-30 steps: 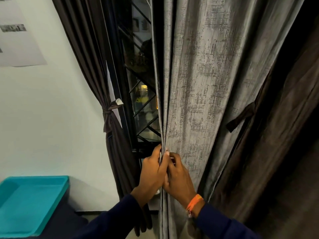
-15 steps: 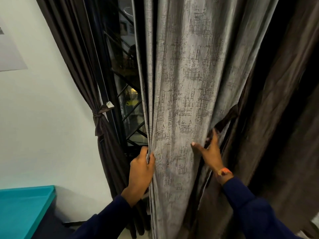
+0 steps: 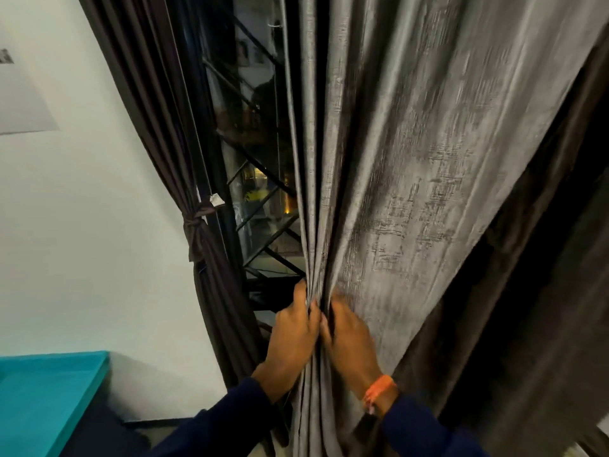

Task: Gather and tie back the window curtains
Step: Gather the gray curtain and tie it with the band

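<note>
Both hands clench pleats at lower centre of the grey textured fabric curtain (image 3: 412, 166), left hand (image 3: 293, 328) beside right hand (image 3: 351, 341); loose cloth runs vertically, spreading to the right, nearer the right hand.

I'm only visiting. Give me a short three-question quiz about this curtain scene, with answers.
1. True or false: the dark curtain by the wall is already tied back.
2. Which wrist wears the orange band? A) left B) right
3. Fill in: both hands pinch folds of the ____ curtain.

Key
1. True; a tie cinches it.
2. B; it sits below the right hand.
3. Grey; the left hand grips its leading edge, right hand the next fold.
</note>
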